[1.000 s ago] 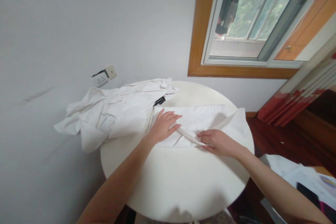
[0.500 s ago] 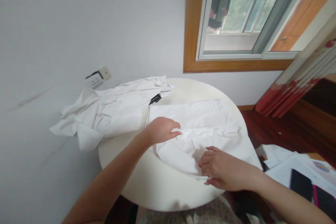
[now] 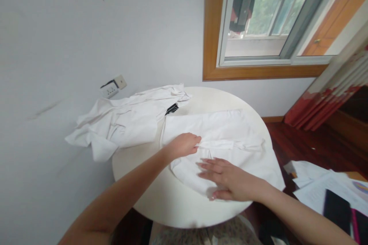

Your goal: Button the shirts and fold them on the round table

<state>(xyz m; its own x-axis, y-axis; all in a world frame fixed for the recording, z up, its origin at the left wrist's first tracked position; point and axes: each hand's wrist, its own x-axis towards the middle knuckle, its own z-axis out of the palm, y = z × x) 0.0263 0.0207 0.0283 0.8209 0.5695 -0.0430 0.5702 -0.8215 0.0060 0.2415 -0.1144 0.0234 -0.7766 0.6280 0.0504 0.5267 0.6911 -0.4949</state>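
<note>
Near the front edge of the round white table [image 3: 172, 203], the right hand [image 3: 227, 178] lies palm down on the white cloth [image 3: 212, 124], fingers wide, apparently to press it flat. Just beyond, the left hand [image 3: 184, 144] pinches the cloth's raised fold, thumb and fingers narrowed, seemingly to prevent slipping. The cloth spreads over the table's right part. Farther left, a crumpled white garment [image 3: 135, 124] overhangs the table, likely placed there to leave working room; a black striped piece [image 3: 171, 109] shows at its edge.

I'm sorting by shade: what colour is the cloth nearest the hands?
White; the head view shows the cloth best.
</note>
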